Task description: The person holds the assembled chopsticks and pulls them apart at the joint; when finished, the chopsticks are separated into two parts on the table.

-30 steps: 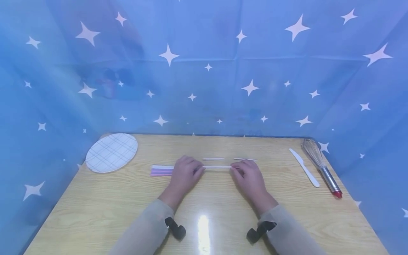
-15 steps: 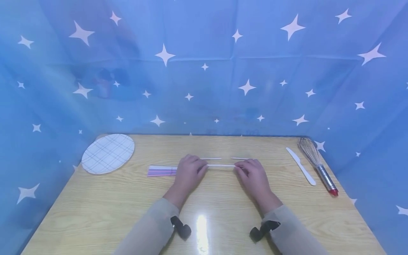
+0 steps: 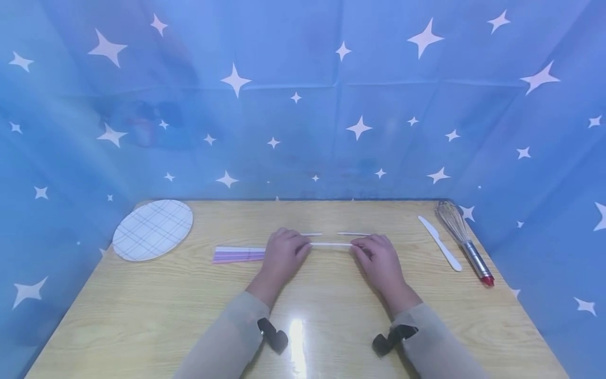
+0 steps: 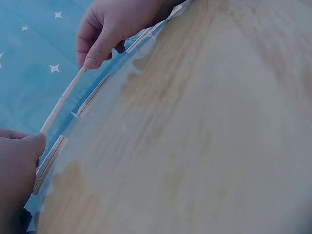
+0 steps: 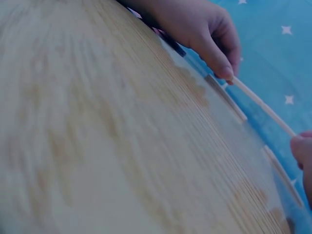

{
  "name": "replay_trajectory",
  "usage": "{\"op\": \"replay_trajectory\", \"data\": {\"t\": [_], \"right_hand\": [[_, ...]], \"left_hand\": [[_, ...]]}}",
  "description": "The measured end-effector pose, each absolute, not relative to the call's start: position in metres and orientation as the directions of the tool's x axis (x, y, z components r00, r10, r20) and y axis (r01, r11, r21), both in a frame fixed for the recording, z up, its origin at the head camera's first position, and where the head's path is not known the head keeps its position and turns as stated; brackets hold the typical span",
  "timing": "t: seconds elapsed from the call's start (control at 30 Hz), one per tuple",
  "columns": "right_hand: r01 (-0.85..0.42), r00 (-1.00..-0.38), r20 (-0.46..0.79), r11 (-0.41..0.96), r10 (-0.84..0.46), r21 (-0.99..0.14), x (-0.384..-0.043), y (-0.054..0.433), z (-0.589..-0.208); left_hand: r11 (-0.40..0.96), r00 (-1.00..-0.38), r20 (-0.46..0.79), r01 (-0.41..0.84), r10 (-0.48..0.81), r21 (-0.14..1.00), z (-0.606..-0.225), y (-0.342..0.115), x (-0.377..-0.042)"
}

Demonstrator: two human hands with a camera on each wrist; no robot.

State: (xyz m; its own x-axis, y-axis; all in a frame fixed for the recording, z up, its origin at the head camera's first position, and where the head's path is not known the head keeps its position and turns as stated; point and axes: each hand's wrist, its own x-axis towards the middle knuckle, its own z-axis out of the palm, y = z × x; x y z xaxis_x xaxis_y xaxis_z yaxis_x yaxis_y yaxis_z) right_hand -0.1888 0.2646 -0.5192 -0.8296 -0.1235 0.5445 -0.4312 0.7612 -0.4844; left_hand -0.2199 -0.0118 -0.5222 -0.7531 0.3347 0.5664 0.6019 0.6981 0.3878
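One table: plate off at the left, knife and whisk at the right, likely parked wide to free the middle.
Left hand: angled inward, knuckles up, thumb and finger pinching one end of the stick.
Right hand: mirroring it, pinching the other end; a two-ended hold, seemingly for steadiness.
Strips: beside the left hand, partly hidden by it.
Stick: spanning the gap between both hands, near level.
Pieces: two short ones, lying behind it.

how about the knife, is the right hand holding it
No, the right hand pinches a thin white stick, while the knife lies apart.
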Motion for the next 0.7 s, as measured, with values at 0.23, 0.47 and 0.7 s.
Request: {"op": "replay_trajectory", "data": {"t": [0.23,0.47,0.7], "right_hand": [[-0.416,-0.847,0.519,0.758,-0.120,-0.503,-0.1895,0.2647,-0.5187],[-0.382,-0.863,0.497,0.756,-0.087,-0.532,-0.1888,0.2670,-0.5184],[-0.346,-0.876,0.479,0.761,-0.053,-0.549,-0.1892,0.2687,-0.5185]], "left_hand": [[0.699,-0.773,0.536,0.589,0.340,0.406,-0.5214,-0.0139,-0.2201],[0.705,-0.774,0.538,0.585,0.335,0.402,-0.5248,-0.0145,-0.2212],[0.711,-0.781,0.551,0.564,0.294,0.421,-0.5239,-0.0153,-0.2206]]}}
